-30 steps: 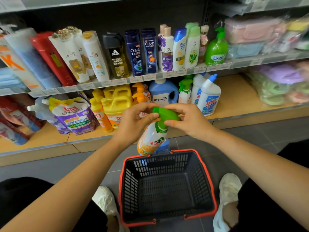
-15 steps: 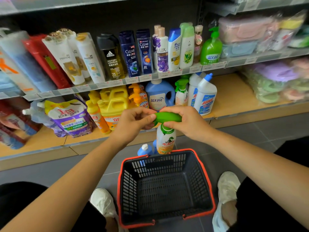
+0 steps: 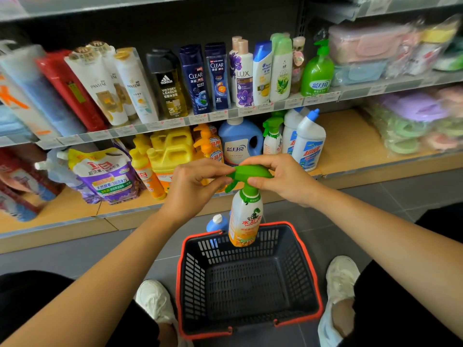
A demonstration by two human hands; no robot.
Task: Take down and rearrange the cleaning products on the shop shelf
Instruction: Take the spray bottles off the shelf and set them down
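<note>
A white and orange spray bottle (image 3: 245,216) with a green trigger head hangs upright over the far edge of the dark basket (image 3: 310,269). My right hand (image 3: 283,179) grips the back of the green head. My left hand (image 3: 198,186) pinches its front nozzle end. On the lower shelf (image 3: 350,139) stand yellow jugs (image 3: 172,151), a blue detergent jug (image 3: 238,144), another green-topped sprayer (image 3: 271,139) and white toilet cleaner bottles (image 3: 308,144). A purple refill pouch (image 3: 107,176) leans at the left.
The basket with a red rim sits on the grey floor between my white shoes (image 3: 338,281). A blue-capped bottle (image 3: 216,222) stands on the floor behind it. Shampoo bottles (image 3: 218,76) line the upper shelf; wrapped plastic goods (image 3: 413,116) fill the right bay.
The spray bottle has swung from tilted to upright, and both hands have kept hold of its green head. The view has shifted slightly.
</note>
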